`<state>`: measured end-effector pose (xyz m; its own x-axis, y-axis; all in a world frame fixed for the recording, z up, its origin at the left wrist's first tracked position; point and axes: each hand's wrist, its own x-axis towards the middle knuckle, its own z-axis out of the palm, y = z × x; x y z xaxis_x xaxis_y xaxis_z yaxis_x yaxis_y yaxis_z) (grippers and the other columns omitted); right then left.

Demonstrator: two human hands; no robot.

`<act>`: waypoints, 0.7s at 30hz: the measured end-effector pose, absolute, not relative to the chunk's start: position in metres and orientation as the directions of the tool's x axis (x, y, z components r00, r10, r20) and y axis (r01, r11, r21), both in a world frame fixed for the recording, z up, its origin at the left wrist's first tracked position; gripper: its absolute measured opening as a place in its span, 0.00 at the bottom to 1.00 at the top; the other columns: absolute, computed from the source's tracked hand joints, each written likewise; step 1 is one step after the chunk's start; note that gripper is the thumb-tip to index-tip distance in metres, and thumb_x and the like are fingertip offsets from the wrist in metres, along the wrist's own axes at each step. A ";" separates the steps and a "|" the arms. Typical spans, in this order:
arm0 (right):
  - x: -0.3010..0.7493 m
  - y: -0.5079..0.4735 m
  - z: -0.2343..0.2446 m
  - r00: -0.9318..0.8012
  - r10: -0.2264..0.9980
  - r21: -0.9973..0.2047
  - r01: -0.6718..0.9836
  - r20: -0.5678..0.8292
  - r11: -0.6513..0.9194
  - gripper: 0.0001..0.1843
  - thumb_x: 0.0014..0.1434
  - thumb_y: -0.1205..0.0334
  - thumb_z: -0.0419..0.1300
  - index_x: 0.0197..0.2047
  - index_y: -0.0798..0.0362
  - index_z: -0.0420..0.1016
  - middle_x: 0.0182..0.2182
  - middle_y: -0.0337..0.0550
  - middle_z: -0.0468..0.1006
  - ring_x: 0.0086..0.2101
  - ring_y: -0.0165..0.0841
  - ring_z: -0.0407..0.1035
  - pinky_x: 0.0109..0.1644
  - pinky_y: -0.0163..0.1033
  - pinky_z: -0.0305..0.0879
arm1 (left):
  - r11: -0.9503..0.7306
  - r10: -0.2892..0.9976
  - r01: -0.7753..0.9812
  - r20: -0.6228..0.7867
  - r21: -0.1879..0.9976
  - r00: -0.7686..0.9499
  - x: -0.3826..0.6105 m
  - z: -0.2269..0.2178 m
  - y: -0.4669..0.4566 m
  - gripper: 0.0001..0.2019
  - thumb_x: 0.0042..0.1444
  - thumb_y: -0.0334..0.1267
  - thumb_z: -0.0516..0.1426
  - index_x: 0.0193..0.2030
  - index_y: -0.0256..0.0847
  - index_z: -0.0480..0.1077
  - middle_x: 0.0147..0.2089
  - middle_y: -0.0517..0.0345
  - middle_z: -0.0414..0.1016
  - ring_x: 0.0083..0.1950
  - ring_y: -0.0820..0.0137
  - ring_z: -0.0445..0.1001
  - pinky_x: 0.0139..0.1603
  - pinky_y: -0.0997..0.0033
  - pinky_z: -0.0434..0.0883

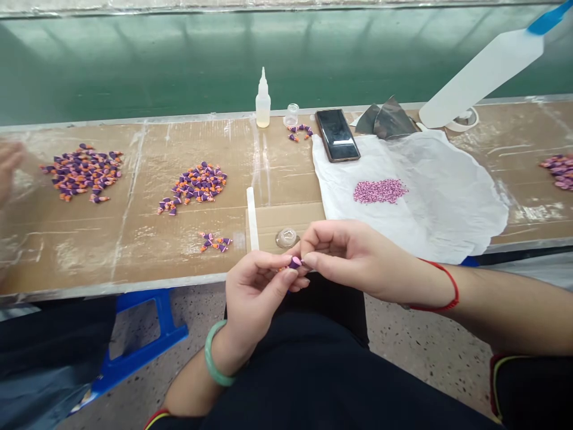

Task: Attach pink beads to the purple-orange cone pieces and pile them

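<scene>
My left hand (255, 292), with a green bangle at the wrist, and my right hand (349, 254), with a red cord at the wrist, meet over my lap just below the table's front edge. Both pinch one small purple and pink piece (294, 261) between their fingertips. A few similar purple and orange pieces (215, 241) lie on the table right above my left hand. A small clear cap (286, 238) and a white stick (252, 218) lie close by.
Heaps of purple and orange pieces (197, 184), (83, 172) cover the cardboard-topped table (134, 239). A white sheet (447, 203) holds a mound of pink beads (379, 190). A glue bottle (262, 100), a phone (337, 135) and a blue stool (147, 340) are near. Another person's hand (8, 164) shows at far left.
</scene>
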<state>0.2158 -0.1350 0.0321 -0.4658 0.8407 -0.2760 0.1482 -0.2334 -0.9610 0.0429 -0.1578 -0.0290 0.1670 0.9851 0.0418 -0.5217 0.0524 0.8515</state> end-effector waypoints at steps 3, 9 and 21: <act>0.215 -0.136 0.033 -0.450 0.853 -0.962 0.182 -0.266 -0.204 0.05 0.60 0.65 0.59 0.31 0.51 0.68 0.30 0.38 0.81 0.32 0.29 0.77 0.36 0.33 0.73 | 0.053 0.984 -0.530 0.045 0.846 0.170 0.044 -0.029 -0.158 0.03 0.56 0.33 0.69 0.37 0.45 0.82 0.33 0.63 0.85 0.29 0.75 0.84 0.32 0.85 0.81; 0.212 -0.139 0.034 -0.442 0.872 -0.964 0.242 -0.211 -0.110 0.04 0.61 0.65 0.58 0.33 0.51 0.69 0.30 0.39 0.83 0.31 0.29 0.78 0.33 0.32 0.73 | 0.054 0.987 -0.532 0.035 0.845 0.156 0.044 -0.031 -0.160 0.04 0.57 0.32 0.68 0.38 0.45 0.82 0.34 0.62 0.86 0.29 0.75 0.84 0.32 0.85 0.81; 0.211 -0.142 0.030 -0.426 0.902 -0.849 0.447 0.076 0.282 0.06 0.62 0.67 0.56 0.33 0.51 0.71 0.25 0.35 0.77 0.23 0.24 0.68 0.25 0.29 0.63 | 0.113 0.982 -0.546 -0.011 0.830 0.186 0.040 -0.031 -0.160 0.03 0.56 0.32 0.69 0.36 0.44 0.82 0.33 0.63 0.86 0.28 0.75 0.84 0.32 0.86 0.81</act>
